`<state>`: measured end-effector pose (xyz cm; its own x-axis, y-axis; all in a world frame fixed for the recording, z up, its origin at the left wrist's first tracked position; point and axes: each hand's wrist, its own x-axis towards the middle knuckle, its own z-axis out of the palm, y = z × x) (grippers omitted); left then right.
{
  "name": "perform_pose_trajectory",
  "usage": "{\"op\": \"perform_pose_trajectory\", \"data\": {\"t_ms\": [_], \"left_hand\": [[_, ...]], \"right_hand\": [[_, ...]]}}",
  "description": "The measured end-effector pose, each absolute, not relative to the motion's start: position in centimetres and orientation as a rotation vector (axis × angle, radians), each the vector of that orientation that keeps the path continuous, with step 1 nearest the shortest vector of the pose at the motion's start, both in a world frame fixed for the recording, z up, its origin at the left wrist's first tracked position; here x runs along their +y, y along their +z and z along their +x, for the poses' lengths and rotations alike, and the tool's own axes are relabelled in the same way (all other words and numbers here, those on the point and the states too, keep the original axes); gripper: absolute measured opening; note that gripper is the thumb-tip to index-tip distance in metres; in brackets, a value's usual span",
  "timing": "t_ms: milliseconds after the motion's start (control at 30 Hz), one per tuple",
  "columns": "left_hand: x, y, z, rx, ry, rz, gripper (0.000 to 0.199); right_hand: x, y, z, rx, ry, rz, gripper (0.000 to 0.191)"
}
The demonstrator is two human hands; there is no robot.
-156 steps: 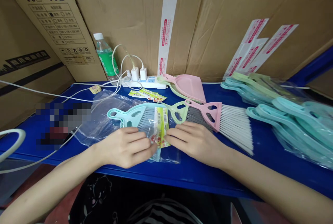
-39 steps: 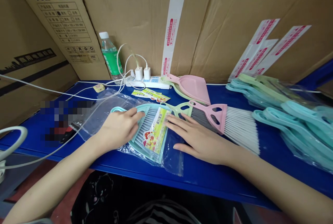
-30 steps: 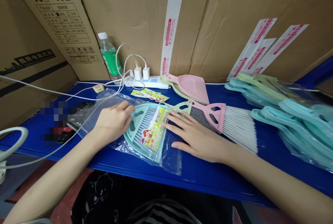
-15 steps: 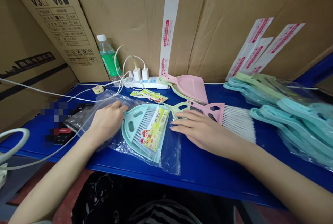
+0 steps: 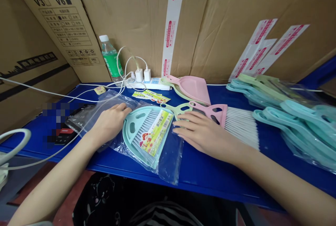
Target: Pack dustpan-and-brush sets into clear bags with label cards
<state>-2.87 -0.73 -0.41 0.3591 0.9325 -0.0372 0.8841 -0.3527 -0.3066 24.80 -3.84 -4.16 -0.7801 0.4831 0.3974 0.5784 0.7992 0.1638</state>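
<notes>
A light-blue dustpan [image 5: 126,138] with a matching brush [image 5: 149,122] lies on the blue table in a clear plastic bag [image 5: 170,159]. A yellow-green printed card [image 5: 156,133] rests over the bristles. My left hand [image 5: 111,122] is closed around the handle end of this set, which its fingers hide. Just right of the bag, my right hand [image 5: 201,131] has its fingers stretched out, palm down, partly over a green brush handle [image 5: 174,108]. Beside it lies a pink brush [image 5: 222,114] with white bristles.
Behind are a pink dustpan [image 5: 195,87], loose printed cards [image 5: 151,96], a power strip [image 5: 157,84] with white cables and a bottle [image 5: 111,59]. Several bagged blue and green sets [image 5: 301,124] pile up at right. Cardboard boxes [image 5: 147,23] wall the back.
The blue set has turned slightly, its wide end and card shifting toward me. The bag's near corner has moved down and left. Both hands stay nearly in place.
</notes>
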Motion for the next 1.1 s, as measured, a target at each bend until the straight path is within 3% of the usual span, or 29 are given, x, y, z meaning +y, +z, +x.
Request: {"op": "perform_pose_trajectory", "data": {"t_ms": [133,400,667,1100], "left_hand": [[-0.4,-0.9,-3.4,-1.553,0.146,-2.501,0.03],[-0.3,-1.4,-4.2,-1.442,-0.255,-2.664,0.04],[-0.8,-1.7,-3.7,-1.25,-0.264,-2.857,0.04],[-1.0,-1.8,-3.6,-0.975,-0.221,-2.985,0.04]], "right_hand": [[-3.7,-4.4,25.0,-2.576,-0.443,-0.982,0.035],[-3.6,-4.7,24.7,-2.518,-0.142,-1.059,0.034],[-4.2,-4.5,24.2,-2.479,0.061,-1.059,0.031],[-5.3,-3.2,23.9,-2.352,0.403,-1.154,0.042]]}}
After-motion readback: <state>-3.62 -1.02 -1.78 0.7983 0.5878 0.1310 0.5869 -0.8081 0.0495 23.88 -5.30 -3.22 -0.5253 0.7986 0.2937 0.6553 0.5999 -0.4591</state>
